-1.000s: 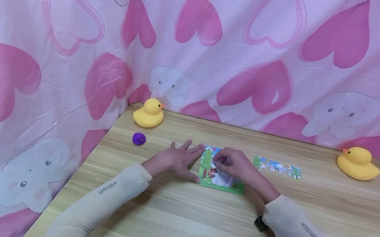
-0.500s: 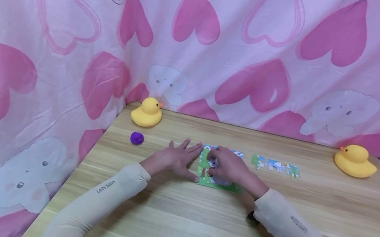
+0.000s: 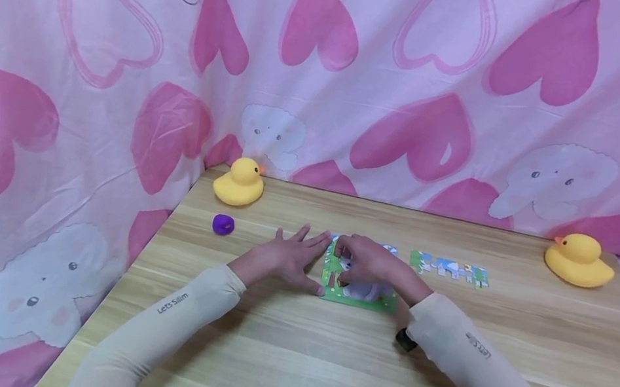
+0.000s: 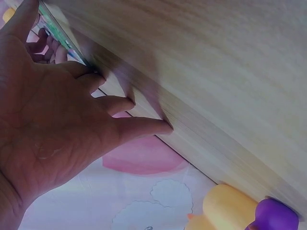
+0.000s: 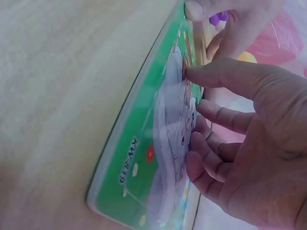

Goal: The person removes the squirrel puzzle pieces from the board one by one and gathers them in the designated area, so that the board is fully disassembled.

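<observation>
A picture puzzle board [image 3: 357, 303] with a green border and a grey cartoon animal lies flat on the table. My left hand [image 3: 290, 262] rests spread at its left edge, thumb at the near corner and a fingertip at the far one. In the left wrist view the fingers [image 4: 144, 125] stretch out apart. Over the left part of the picture, my right hand [image 3: 370, 261] bends down with its fingers curled. The right wrist view shows the thumb [image 5: 211, 74] and the other fingertips against the board, spaced apart. I cannot tell whether a piece is between them.
Several loose puzzle pieces [image 3: 449, 270] lie in a row right of the board. Yellow rubber ducks stand at the back left [image 3: 239, 182] and back right [image 3: 579, 260]. A small purple toy [image 3: 223, 224] sits left of my left hand. A pink heart-patterned curtain [image 3: 321, 30] borders the wooden table.
My right hand has moved left and lower over the board; its thumb and index finger, close together a second ago, are now further apart. The left hand has stayed at the board's edge.
</observation>
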Tool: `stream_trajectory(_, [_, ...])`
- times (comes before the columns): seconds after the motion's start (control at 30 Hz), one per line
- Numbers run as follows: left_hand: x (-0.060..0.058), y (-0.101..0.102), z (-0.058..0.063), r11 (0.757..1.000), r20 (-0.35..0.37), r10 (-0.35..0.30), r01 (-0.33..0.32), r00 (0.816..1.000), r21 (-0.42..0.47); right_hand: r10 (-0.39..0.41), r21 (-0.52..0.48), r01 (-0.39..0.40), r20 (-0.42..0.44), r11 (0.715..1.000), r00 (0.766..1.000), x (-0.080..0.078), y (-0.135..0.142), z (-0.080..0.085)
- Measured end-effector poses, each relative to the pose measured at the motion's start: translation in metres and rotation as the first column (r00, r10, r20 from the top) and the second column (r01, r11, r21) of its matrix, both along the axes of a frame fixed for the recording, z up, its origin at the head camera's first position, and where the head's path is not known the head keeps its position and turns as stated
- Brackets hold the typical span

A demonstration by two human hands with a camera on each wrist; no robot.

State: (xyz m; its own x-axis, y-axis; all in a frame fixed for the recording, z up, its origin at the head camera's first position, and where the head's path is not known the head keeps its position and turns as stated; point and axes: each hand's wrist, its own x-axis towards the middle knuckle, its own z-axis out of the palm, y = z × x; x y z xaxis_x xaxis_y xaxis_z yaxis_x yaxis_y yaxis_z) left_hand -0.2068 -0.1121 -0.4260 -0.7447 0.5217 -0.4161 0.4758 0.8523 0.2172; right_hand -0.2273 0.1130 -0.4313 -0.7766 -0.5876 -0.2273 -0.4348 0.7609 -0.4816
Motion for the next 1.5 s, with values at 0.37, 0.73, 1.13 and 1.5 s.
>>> stream_trajectory(0.37, [-0.001, 0.0, -0.002, 1.0, -0.011, -0.008, 0.008, 1.0, 0.002, 0.076, -0.155, -0.08, -0.033, 0.985, 0.997, -0.003, 0.012, -0.006])
stream_trajectory(0.73, [0.0, -0.001, 0.0, 1.0, -0.007, -0.001, 0.001, 1.0, 0.003, 0.117, -0.066, -0.118, -0.007, 0.991, 0.993, -0.007, 0.009, -0.001])
stream_trajectory(1.13, [-0.001, 0.0, 0.002, 1.0, -0.011, -0.009, 0.009, 1.0, -0.01, 0.141, -0.035, -0.146, -0.121, 0.989, 0.983, -0.002, 0.009, 0.001])
stream_trajectory(1.5, [0.001, 0.002, 0.003, 1.0, 0.009, 0.011, -0.011, 1.0, -0.002, 0.028, -0.116, -0.043, -0.125, 0.992, 0.992, 0.013, 0.049, 0.006])
